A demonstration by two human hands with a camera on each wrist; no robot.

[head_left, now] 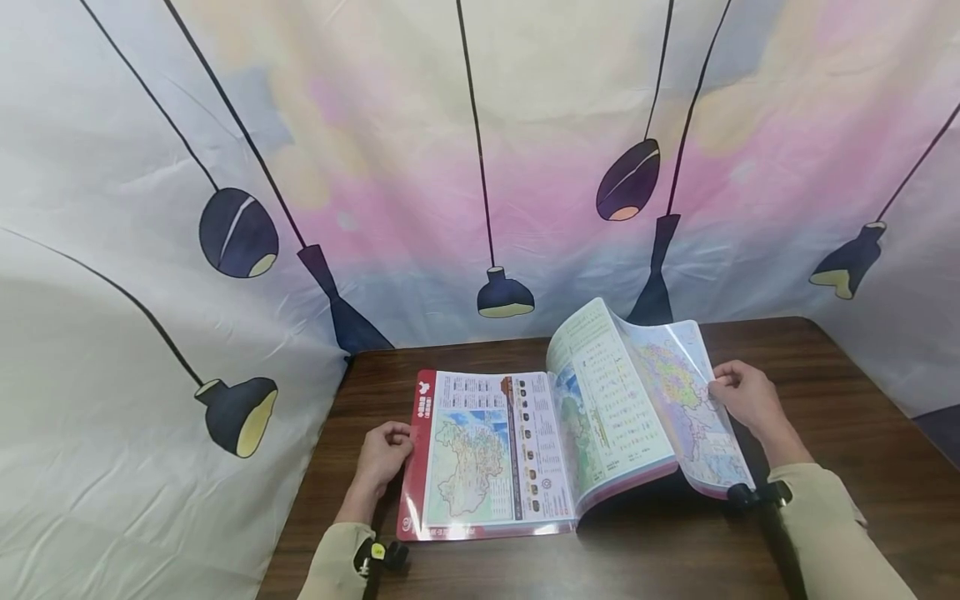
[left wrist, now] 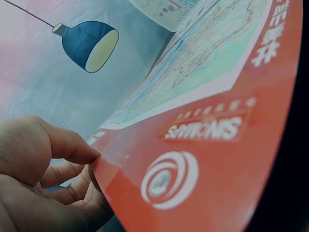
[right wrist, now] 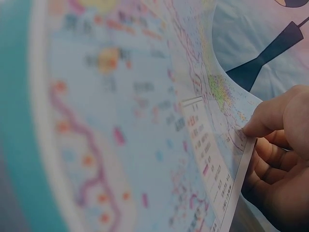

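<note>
A large glossy map atlas [head_left: 525, 450] lies open on a dark wooden counter [head_left: 847, 467], in the lower middle of the head view, with a pastel cloth backdrop [head_left: 480, 167] printed with hanging lamps filling the upper frame. The left hand [head_left: 384, 454], at lower left of the head view, pinches the outer edge of the red-bordered left page; in the left wrist view the thumb sits on top of that edge and the curled fingers [left wrist: 67, 186] lie beneath it. The right hand [head_left: 746, 396], at centre right, holds the edge of a lifted sheaf of pages [head_left: 667, 400] that arches up off the right side of the atlas; the right wrist view shows the thumb pressed on the top page and the fingers [right wrist: 275, 162] curled under, so both hands are closed on paper rather than spread wide. The risks seem to lie with the slick, laminated-looking pages: the arched sheaf could slip from the right-hand pinch and flop back, or several leaves could go over together instead of one. Pulling too hard at the edge might crease a page near the spine. If the left hand loosens, the atlas could slide on the smooth counter.
</note>
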